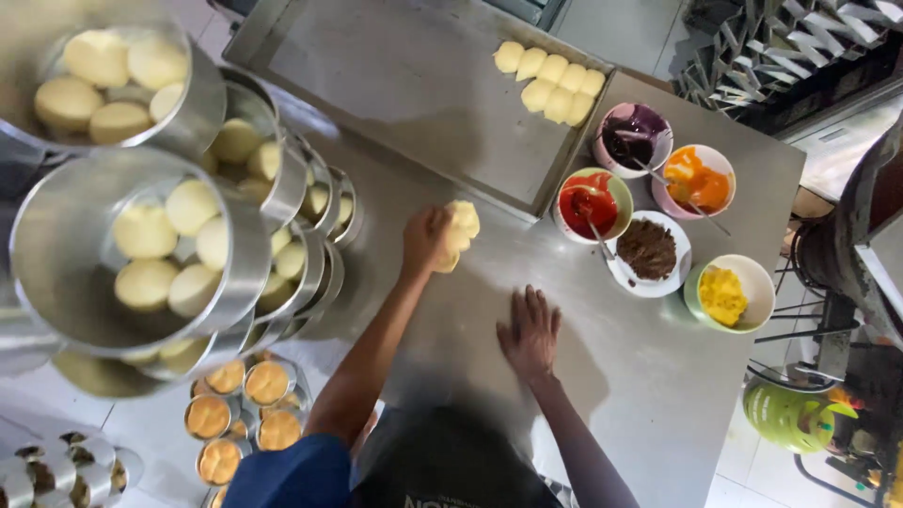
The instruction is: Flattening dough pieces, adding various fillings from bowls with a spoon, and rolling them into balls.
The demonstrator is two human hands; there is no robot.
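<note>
**Dough handling at a steel worktable, seen from above**

Head view. Nearest the camera, at the left edge, stacked round metal tins [141, 254] hold pale dough balls [143, 230], with a second loaded tin [113, 75] above them in the frame. Below these, lower down, small cups of golden baked buns [246, 406] stand in a cluster. The person's left hand [428, 237] is closed around a lump of pale dough [459, 230], gripping it just above the steel table [658, 376], near the table's middle and close to the near edge of a large flat baking tray [414, 85]. The right hand [530, 331] lies open, palm down and fingers spread, flat on the bare tabletop, near the person and apart from the dough. At the far right corner of the tray, shaped dough pieces [553, 80] sit in two tight rows, touching one another. To the right of the tray stand five filling bowls: dark purple [633, 136], orange [698, 179], red [589, 202], brown [647, 249] and yellow [724, 295]; spoons rest in several. A green gas cylinder [788, 414] stands on the floor at the lower right.
</note>
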